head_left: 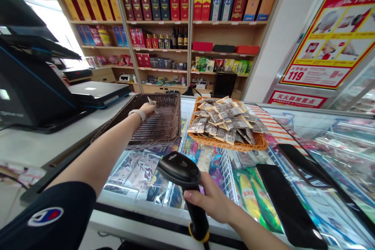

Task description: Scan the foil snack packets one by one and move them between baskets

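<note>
My left hand (148,108), with a pale band at the wrist, reaches over the dark brown wicker basket (179,121). Its fingers are closed on a small packet (152,104), mostly hidden by the hand. My right hand (213,199) is wrapped round the handle of a black barcode scanner (183,168), held upright above the freezer's glass top. Right of the dark basket, an orange wicker basket (260,142) carries a heap of small clear-and-tan packets (224,115).
Under the glass, white wire baskets (230,168) hold frozen goods. Black handles (285,203) lie on the right. A scale (99,91) and a checkout terminal (32,82) stand left. Shelves of boxes (159,8) line the back; a red-yellow poster (331,47) hangs right.
</note>
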The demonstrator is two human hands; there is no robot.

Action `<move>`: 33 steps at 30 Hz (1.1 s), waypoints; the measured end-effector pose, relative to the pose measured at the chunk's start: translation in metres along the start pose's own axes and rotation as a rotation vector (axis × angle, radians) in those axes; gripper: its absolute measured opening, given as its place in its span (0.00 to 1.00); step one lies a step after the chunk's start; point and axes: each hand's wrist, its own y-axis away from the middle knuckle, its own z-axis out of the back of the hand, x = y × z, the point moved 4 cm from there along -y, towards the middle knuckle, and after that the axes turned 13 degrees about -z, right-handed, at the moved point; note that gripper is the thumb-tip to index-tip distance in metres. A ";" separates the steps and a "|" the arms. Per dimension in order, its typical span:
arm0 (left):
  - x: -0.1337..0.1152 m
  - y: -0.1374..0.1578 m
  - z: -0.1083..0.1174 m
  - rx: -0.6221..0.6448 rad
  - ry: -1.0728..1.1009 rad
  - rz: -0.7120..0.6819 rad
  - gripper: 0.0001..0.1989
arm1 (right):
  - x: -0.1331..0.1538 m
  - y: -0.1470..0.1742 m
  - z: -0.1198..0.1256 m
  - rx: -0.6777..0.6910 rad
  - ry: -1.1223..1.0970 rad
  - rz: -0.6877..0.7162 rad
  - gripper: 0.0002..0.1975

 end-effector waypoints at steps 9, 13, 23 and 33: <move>-0.107 0.085 -0.020 -0.193 0.687 -0.158 0.20 | 0.000 -0.001 0.023 -0.317 0.012 0.068 0.15; -0.125 0.146 -0.039 -0.154 0.772 -0.230 0.22 | -0.009 -0.003 0.035 -0.425 -0.069 0.048 0.17; -0.111 0.179 -0.056 -0.116 0.711 -0.280 0.21 | 0.005 0.000 0.034 -0.497 0.108 0.077 0.12; -0.117 0.187 -0.051 -0.104 0.686 -0.335 0.19 | 0.010 0.011 0.025 -0.482 0.225 0.150 0.14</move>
